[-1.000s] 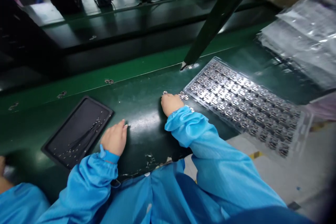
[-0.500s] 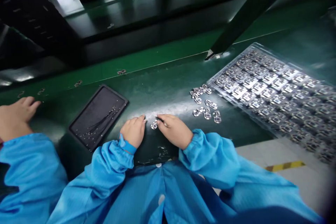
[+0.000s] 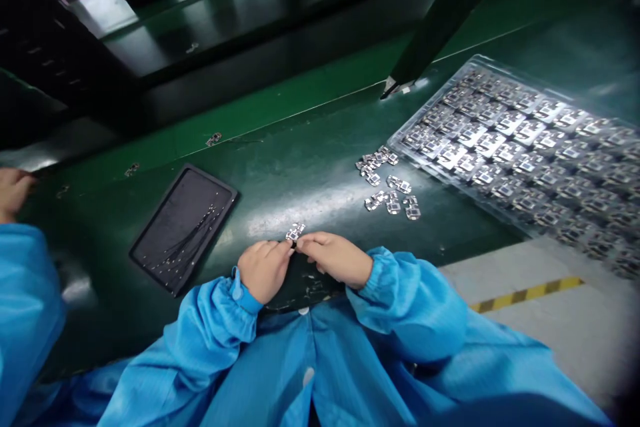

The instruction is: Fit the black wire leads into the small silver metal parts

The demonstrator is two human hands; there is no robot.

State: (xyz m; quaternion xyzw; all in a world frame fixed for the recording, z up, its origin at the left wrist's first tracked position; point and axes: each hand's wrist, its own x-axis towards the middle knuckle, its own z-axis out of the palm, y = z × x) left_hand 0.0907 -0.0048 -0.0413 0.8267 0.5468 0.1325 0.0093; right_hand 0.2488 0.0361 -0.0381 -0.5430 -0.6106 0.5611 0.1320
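Small flat metal part [image 3: 295, 232], shiny and perforated, pinched between fingertips of left hand [image 3: 263, 269] and right hand [image 3: 336, 257], both curled knuckles-up, resting on the glossy green desk [image 3: 300, 167].

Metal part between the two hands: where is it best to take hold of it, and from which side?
Pinch the metal part by its near edge, coming from the person's side, where the fingertips of the left hand and right hand meet it now. It is small, thin and flat, so probably only a fingertip pinch at the edge holds it.
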